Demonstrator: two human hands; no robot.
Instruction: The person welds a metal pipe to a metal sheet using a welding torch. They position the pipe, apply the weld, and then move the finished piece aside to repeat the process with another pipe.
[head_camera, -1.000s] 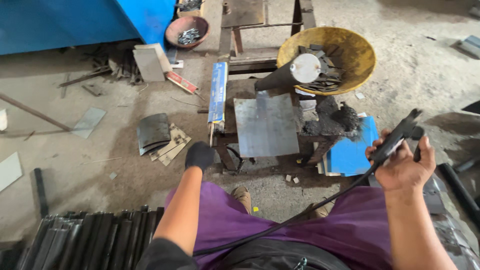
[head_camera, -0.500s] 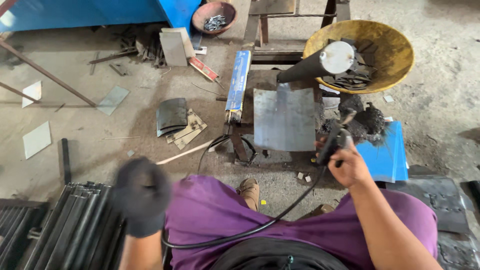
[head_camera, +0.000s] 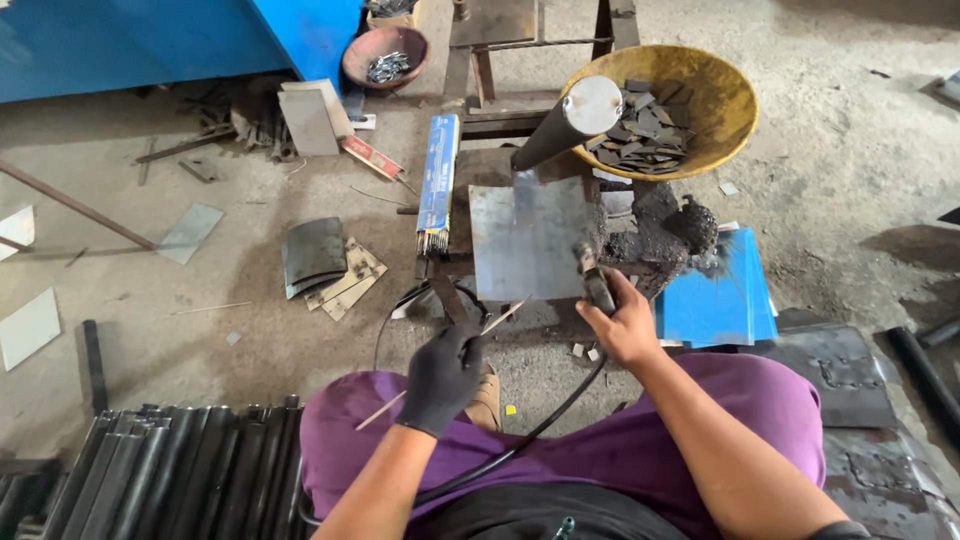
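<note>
My left hand, in a black glove, grips a thin welding rod that slants up toward the grey steel plate. My bare right hand holds the electrode holder at the plate's lower right corner, its black cable trailing back over my purple-clad lap. The rod's upper tip points toward the holder but stays short of it. A steel tube leans up from the plate's far edge.
A yellow bowl of small metal pieces stands far right. A blue box of rods lies left of the plate. Blue sheet at right, dark slag lump, black bars near left, brown bowl behind.
My right hand has come down from the right to the plate's corner with the holder. My gloved left hand has taken up a welding rod and moved in toward the plate.
</note>
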